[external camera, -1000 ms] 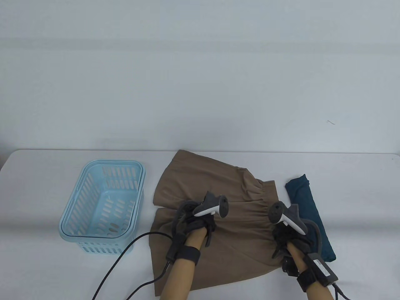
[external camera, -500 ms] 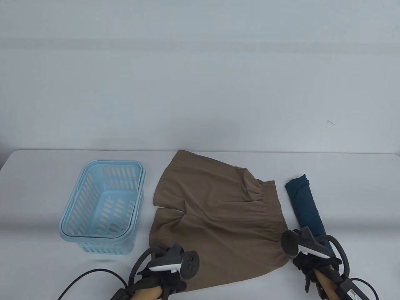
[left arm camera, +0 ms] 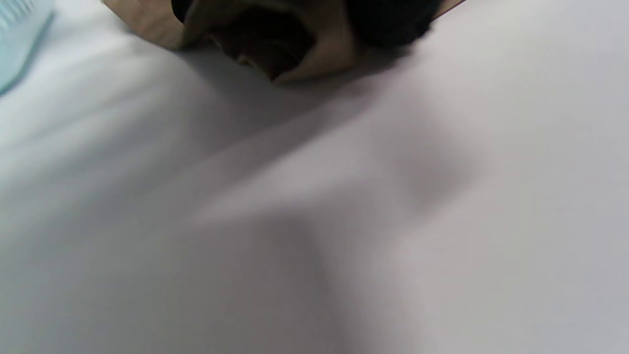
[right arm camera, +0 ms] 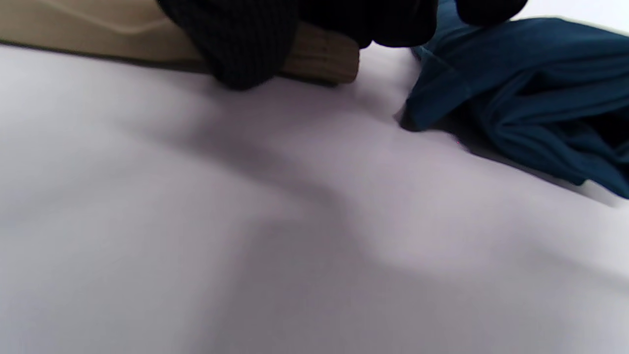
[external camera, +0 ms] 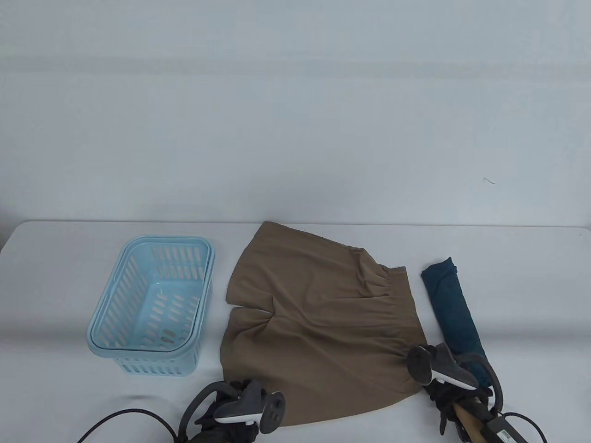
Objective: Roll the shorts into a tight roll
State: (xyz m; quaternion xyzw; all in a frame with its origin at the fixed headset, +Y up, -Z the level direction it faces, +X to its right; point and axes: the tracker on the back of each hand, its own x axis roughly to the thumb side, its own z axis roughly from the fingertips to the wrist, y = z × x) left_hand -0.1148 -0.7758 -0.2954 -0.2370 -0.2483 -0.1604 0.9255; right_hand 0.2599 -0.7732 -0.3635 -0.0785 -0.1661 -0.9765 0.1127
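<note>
The brown shorts [external camera: 318,318] lie spread flat on the white table [external camera: 69,277], legs to the left and gathered waistband to the right. My left hand [external camera: 235,392] is at the near corner of the near leg's hem. In the left wrist view its fingers [left arm camera: 388,19] grip that hem [left arm camera: 304,59], which is lifted and curled off the table. My right hand [external camera: 441,392] is at the near end of the waistband. In the right wrist view its fingers [right arm camera: 236,49] pinch the ribbed waistband corner [right arm camera: 324,59].
A light blue slotted basket [external camera: 152,241] stands left of the shorts; its edge shows in the left wrist view [left arm camera: 14,29]. A folded teal cloth [external camera: 452,304] lies right of the waistband, close to my right hand [right arm camera: 516,88]. A black cable [external camera: 115,417] trails at the near left.
Both hands drew back from the middle of the shorts to its near edge, left to the hem corner, right to the waistband corner, and took hold. The shorts stay spread flat.
</note>
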